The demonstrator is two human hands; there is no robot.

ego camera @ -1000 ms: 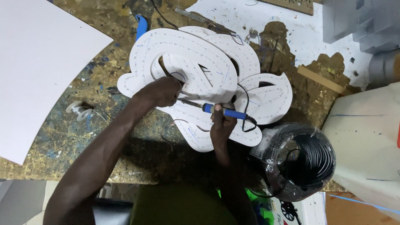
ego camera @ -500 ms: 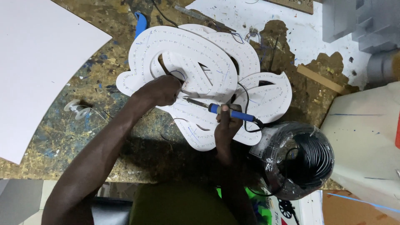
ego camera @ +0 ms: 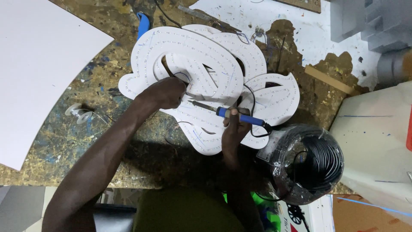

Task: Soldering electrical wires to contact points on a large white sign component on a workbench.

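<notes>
A white curved letter-shaped board [ego camera: 201,64] studded with rows of small lights lies on the paint-stained workbench [ego camera: 56,141]. My left hand [ego camera: 165,92] is closed on the board's middle, pinching something thin there; what it pinches is hidden. My right hand [ego camera: 234,124] grips a soldering iron [ego camera: 240,117] with a blue handle, its metal tip pointing left toward my left hand's fingers. A black cord runs from the iron's right end.
A wrapped coil of black cable [ego camera: 307,163] sits at the bench's near right. A large white sheet [ego camera: 38,56] covers the left. A small solder spool [ego camera: 77,112] lies left of my forearm. White panels [ego camera: 377,146] stand at right, grey blocks [ego camera: 373,21] at far right.
My right hand with the soldering iron has shifted slightly right and up, its tip staying near my left hand. My left hand stays on the board.
</notes>
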